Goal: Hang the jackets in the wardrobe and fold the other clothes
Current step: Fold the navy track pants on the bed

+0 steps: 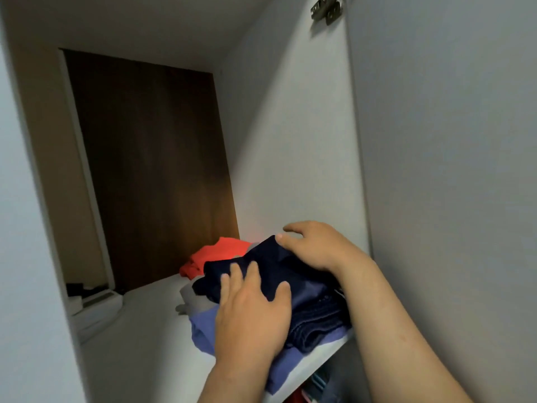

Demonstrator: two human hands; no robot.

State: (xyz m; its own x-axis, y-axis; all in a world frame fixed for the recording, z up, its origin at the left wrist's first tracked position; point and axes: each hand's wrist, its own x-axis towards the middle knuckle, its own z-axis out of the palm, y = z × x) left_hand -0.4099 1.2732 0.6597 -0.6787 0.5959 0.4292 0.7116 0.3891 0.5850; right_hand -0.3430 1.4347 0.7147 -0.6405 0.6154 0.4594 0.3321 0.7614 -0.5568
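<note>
A folded dark navy garment (pixel 308 289) lies on top of a small pile on a white wardrobe shelf (pixel 139 338). Under it are a grey piece (pixel 193 301) and a lighter blue piece (pixel 203 330). My left hand (pixel 252 312) presses flat on the navy garment's near left side, fingers straight. Over the garment's far right corner my right hand (pixel 311 248) rests, fingers spread and relaxed. Behind the pile lies a folded orange-red garment (pixel 215 254).
The shelf sits inside a white wardrobe with a side wall (pixel 290 155) on the right and a dark brown back panel (pixel 151 170). A metal hinge (pixel 327 10) shows at top right. Some white and dark items (pixel 93 298) lie at the shelf's far left. Clothes show below the shelf (pixel 313 385).
</note>
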